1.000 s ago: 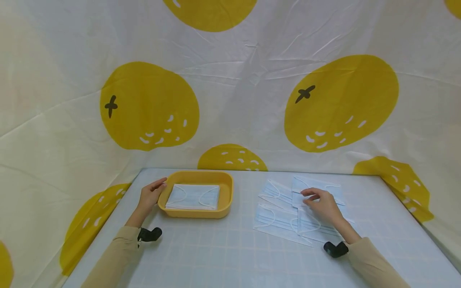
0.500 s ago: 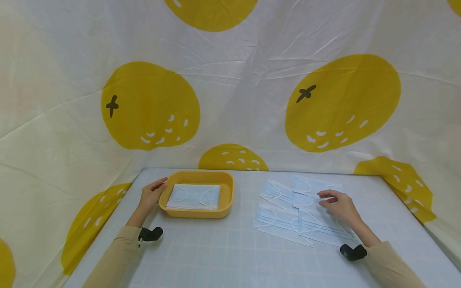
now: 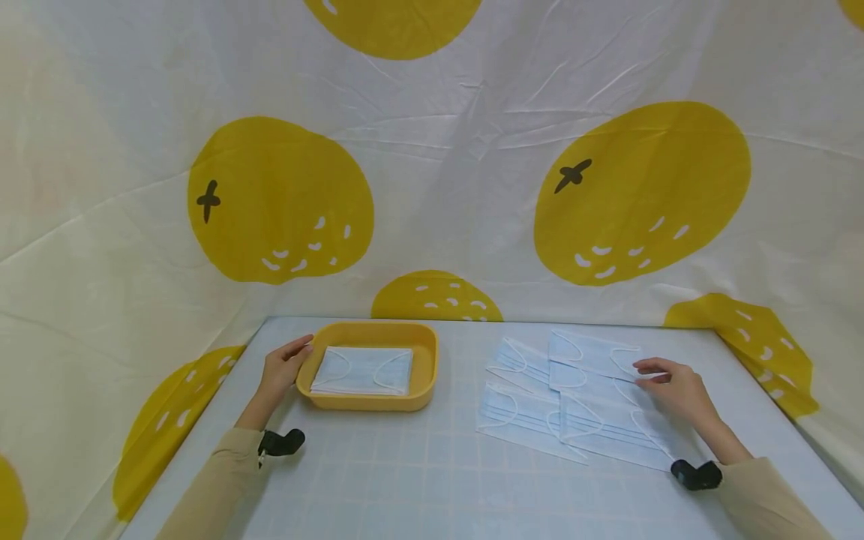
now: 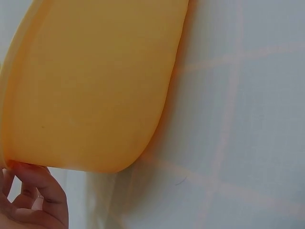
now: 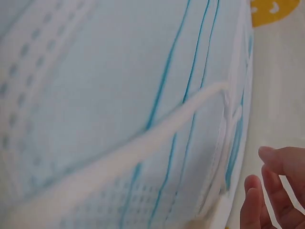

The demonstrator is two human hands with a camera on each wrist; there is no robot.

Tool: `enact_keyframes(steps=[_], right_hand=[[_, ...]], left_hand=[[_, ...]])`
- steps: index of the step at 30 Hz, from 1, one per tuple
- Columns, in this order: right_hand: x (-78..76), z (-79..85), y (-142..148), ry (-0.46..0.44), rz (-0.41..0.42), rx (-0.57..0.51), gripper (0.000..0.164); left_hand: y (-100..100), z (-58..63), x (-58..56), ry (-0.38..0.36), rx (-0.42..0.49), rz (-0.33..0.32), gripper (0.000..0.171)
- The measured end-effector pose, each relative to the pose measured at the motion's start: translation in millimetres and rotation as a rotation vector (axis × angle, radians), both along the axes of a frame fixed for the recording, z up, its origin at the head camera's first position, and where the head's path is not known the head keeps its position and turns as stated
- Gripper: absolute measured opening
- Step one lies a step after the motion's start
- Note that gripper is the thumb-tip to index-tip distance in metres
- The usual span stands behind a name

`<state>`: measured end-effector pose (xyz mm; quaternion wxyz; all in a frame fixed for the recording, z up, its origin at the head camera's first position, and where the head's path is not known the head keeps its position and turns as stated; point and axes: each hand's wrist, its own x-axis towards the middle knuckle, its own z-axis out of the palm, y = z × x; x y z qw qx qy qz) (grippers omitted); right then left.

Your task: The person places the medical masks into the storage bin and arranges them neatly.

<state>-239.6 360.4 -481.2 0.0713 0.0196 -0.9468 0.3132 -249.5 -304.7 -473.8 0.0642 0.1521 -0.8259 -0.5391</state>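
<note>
My left hand (image 3: pixel 280 371) is at the left end of a yellow tray (image 3: pixel 424 367), its fingertips against the outer side of the rim. In the left wrist view, fingers (image 4: pixel 50 193) touch the tray's outer wall (image 4: pixel 95 95) near its corner. A flat stack of pale blue face masks (image 3: pixel 364 370) lies inside the tray. On the right, several loose face masks (image 3: pixel 523 420) overlap on the table. My right hand (image 3: pixel 678 390) hovers at their right edge, holding nothing. In the right wrist view, its thumb and fingers (image 5: pixel 281 160) are loosely bent beside a mask (image 5: pixel 109 81) with a white ear loop.
A pale blue checked cloth covers the table (image 3: pixel 405 480). Behind it hangs a white curtain (image 3: pixel 452 187) printed with yellow fruit. A black wrist camera (image 3: pixel 695 475) sits near the lower right mask; another camera (image 3: pixel 282 442) is below the tray.
My right hand has moved rightward across the loose masks to their right edge, uncovering the masks beneath it. The left hand and tray have stayed in place.
</note>
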Motion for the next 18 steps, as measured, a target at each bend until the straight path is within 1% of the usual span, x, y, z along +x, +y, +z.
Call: enact_keyframes(steps=[5, 8, 14, 18], right_hand=[[-4.5, -5.4, 16.2, -0.015, -0.024, 0.026, 0.035], [-7.0, -7.2, 24.0, -0.015, -0.022, 0.03, 0.036], [-16.3, -8.7, 36.3, -0.025, -0.014, 0.0, 0.039], [-25.9, -9.9, 43.6, -0.043, -0.016, -0.027, 0.043]], left_hand=[[-0.3, -1.5, -0.5, -0.001, 0.005, 0.002, 0.046], [-0.2, -2.5, -0.8, 0.01, -0.004, 0.005, 0.045], [0.1, -2.5, -0.8, 0.002, 0.007, 0.002, 0.046], [-0.4, -2.0, -1.3, 0.02, -0.006, 0.003, 0.045]])
